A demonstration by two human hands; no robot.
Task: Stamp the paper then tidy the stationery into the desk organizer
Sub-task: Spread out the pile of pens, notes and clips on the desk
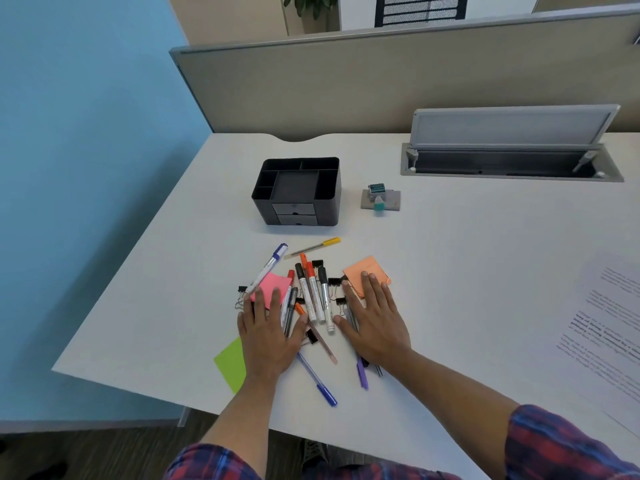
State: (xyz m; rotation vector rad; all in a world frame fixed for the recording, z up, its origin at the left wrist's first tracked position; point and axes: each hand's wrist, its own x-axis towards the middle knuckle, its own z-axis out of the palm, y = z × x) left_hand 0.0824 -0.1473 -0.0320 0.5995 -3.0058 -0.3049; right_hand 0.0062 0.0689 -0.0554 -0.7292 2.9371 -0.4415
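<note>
A black desk organizer [297, 192] with two small drawers stands mid-desk. Right of it a teal stamp [376, 194] lies on a grey pad [393, 201]. The printed paper [609, 327] lies at the right edge. In front of me is a heap of markers [311, 292], pens, black binder clips [334, 284] and sticky pads. My left hand [268, 336] lies flat with straight fingers on the pink sticky pad [273, 287] and some pens. My right hand [375, 323] lies flat on the orange sticky pad [367, 270] and more pens.
A green sticky pad [230, 363] lies near the desk's front-left edge, a yellow-capped pen [313, 247] just behind the heap. An open cable tray [509, 161] with a raised lid sits at the back right. A partition wall [381, 81] bounds the desk's far side.
</note>
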